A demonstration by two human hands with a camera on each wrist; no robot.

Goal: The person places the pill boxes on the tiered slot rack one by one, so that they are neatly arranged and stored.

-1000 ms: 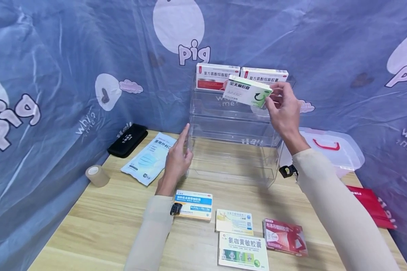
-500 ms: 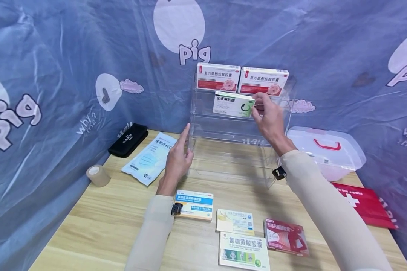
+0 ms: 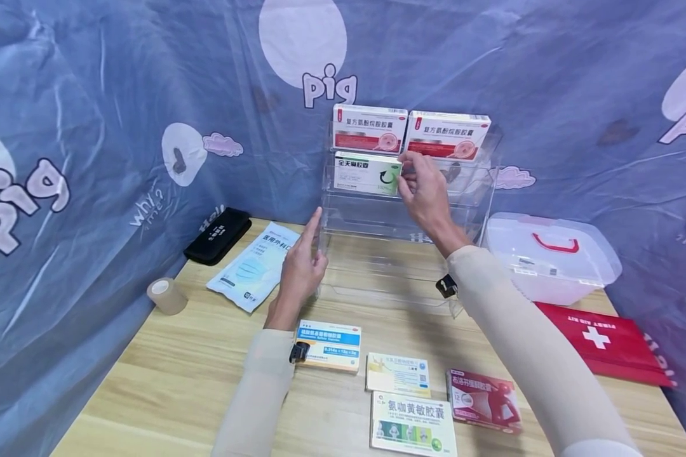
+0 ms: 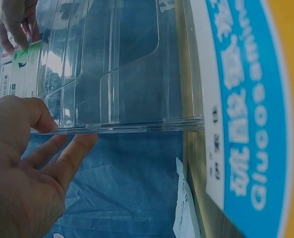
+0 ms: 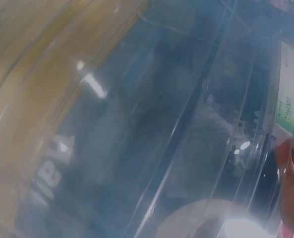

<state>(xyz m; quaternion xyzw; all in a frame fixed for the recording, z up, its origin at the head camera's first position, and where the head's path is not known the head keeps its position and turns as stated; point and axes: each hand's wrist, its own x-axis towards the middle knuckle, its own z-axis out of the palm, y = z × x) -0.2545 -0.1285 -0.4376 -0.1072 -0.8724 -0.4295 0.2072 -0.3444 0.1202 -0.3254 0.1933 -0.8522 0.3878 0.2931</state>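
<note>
A clear tiered rack [image 3: 389, 222] stands at the back of the table. Two red-and-white boxes [image 3: 369, 129] [image 3: 447, 136] lean side by side on its top tier. On the tier below, at the left end, the white-and-green box [image 3: 367, 173] is pinched at its right edge by my right hand [image 3: 429, 193]; the right wrist view shows part of this box [image 5: 290, 91] beside the fingertips. My left hand [image 3: 301, 263] touches the rack's left side with extended fingers, and in the left wrist view the hand [image 4: 30, 163] lies along the clear side panel.
Nearer on the table lie a blue-and-white box [image 3: 328, 346], a pale yellow box [image 3: 397, 374], a white-and-green box [image 3: 413, 424] and a red box [image 3: 483, 401]. Left are a tape roll [image 3: 167, 296], black case [image 3: 217, 236] and mask packet [image 3: 253, 266]; right, a clear bin [image 3: 551, 257] and red pouch [image 3: 606, 343].
My right hand has brought the white-and-green box down and left, from in front of the top boxes to the left end of the second tier. The left hand has stayed at the rack's side.
</note>
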